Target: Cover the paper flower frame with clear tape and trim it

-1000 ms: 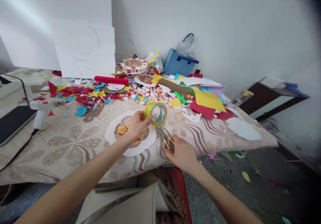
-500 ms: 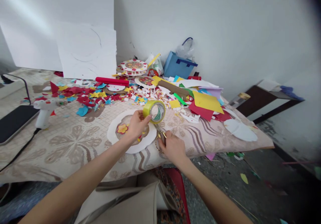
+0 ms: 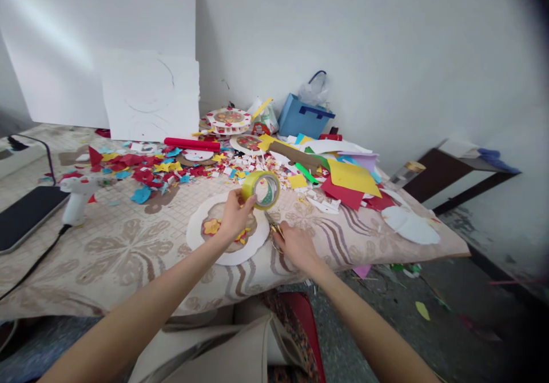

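While its fingers pinch the near rim of a tape roll [image 3: 261, 190], the left hand [image 3: 234, 218] reaches forward on a long, nearly straight forearm, its grip closed on the roll. The roll is a glossy yellow-green ring with a hollow core. It is held up on edge just over the far side of a flat white disc [image 3: 201, 237] with a flower pattern at its middle.

Just right of the disc, the right hand [image 3: 297, 247] lies knuckles-up, its grip curled about what seem to be scissors [image 3: 273, 230]; only slim blades and a yellowish handle show.

Both rest on a tabletop [image 3: 128, 246] under a beige patterned cloth, with torn paper scraps [image 3: 146, 171] beyond and a white glue gun [image 3: 77, 194] to the left.
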The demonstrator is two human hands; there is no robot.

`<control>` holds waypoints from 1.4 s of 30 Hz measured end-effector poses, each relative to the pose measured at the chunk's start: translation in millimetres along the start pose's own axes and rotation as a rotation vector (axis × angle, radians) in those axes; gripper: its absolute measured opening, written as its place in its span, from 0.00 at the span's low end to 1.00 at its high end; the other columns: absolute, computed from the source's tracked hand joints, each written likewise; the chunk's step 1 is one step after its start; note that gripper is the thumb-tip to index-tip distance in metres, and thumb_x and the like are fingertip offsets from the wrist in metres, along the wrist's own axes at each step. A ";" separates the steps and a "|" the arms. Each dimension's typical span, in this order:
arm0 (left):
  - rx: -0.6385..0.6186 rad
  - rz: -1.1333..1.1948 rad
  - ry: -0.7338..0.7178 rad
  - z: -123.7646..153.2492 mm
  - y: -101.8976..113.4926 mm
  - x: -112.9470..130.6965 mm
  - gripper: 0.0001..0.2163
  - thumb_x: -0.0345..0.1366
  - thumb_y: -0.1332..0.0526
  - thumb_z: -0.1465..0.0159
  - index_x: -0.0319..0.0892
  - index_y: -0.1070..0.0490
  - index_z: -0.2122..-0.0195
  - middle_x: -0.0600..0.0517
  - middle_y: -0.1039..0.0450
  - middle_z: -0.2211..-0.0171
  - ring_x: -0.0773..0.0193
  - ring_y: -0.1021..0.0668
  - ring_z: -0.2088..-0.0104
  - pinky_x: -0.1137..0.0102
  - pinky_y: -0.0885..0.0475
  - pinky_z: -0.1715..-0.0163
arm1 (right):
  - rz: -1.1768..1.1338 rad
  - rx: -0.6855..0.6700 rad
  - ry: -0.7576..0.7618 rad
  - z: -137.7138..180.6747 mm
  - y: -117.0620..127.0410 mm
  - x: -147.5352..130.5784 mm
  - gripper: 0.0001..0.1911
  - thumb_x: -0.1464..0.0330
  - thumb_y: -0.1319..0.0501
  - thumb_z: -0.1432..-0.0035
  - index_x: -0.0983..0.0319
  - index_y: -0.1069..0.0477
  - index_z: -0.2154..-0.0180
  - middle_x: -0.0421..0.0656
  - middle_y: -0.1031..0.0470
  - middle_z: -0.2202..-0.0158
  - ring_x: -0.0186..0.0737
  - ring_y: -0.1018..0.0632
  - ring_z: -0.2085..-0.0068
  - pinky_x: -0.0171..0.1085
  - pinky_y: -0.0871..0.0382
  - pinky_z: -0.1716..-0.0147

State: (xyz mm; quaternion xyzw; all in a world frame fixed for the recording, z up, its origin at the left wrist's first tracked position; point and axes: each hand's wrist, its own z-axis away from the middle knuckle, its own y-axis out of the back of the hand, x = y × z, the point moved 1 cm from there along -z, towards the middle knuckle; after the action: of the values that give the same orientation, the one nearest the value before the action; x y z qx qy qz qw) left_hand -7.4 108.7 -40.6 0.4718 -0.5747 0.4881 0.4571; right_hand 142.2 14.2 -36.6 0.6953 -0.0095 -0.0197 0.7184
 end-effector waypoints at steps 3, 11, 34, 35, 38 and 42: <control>-0.013 0.074 -0.006 -3.4 0.9 10.0 0.15 0.39 0.37 0.43 0.42 0.38 0.59 0.49 0.31 0.59 0.62 0.25 0.60 0.65 0.26 0.63 | -0.094 -0.026 0.006 -6.9 0.7 9.7 0.15 0.60 0.51 0.35 0.62 0.32 0.63 0.46 0.23 0.68 0.44 0.23 0.65 0.35 0.45 0.73; -0.036 0.414 0.267 1.7 1.6 22.2 0.09 0.37 0.36 0.43 0.40 0.35 0.67 0.49 0.32 0.64 0.65 0.26 0.64 0.62 0.25 0.64 | -0.189 0.005 -0.031 -6.3 0.5 15.2 0.15 0.57 0.44 0.41 0.62 0.31 0.66 0.44 0.24 0.70 0.40 0.25 0.67 0.34 0.47 0.74; -0.376 0.062 0.076 24.2 -10.5 44.5 0.16 0.44 0.38 0.42 0.43 0.36 0.56 0.46 0.27 0.56 0.59 0.25 0.55 0.63 0.29 0.59 | -0.985 0.131 0.165 -15.7 45.3 87.2 0.28 0.57 0.45 0.40 0.62 0.43 0.43 0.48 0.31 0.52 0.33 0.27 0.69 0.33 0.33 0.73; -0.404 0.029 0.040 26.5 -12.1 50.7 0.16 0.43 0.37 0.42 0.43 0.35 0.56 0.46 0.27 0.56 0.58 0.25 0.55 0.63 0.30 0.58 | -1.095 0.082 0.195 -16.7 49.3 79.0 0.29 0.56 0.42 0.43 0.61 0.43 0.43 0.47 0.30 0.54 0.32 0.28 0.72 0.31 0.35 0.76; -0.425 -0.013 -0.045 32.4 -14.3 65.1 0.17 0.42 0.36 0.43 0.42 0.34 0.55 0.44 0.28 0.55 0.55 0.26 0.53 0.63 0.31 0.56 | -1.310 0.115 0.119 -19.7 52.7 58.4 0.23 0.57 0.36 0.48 0.62 0.35 0.53 0.41 0.27 0.64 0.30 0.31 0.75 0.28 0.41 0.82; -0.332 0.008 -0.018 44.8 -9.1 68.2 0.20 0.42 0.36 0.43 0.43 0.34 0.51 0.43 0.32 0.48 0.55 0.30 0.47 0.64 0.33 0.53 | -1.599 0.199 -0.012 -17.8 40.8 42.8 0.18 0.60 0.35 0.52 0.61 0.33 0.60 0.38 0.26 0.68 0.30 0.31 0.75 0.27 0.44 0.82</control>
State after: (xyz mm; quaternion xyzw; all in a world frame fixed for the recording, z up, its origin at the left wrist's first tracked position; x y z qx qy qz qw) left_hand -10.6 57.0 23.1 0.3919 -0.6534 0.3841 0.5215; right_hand 186.2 31.6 3.0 0.5525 0.4852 -0.5308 0.4214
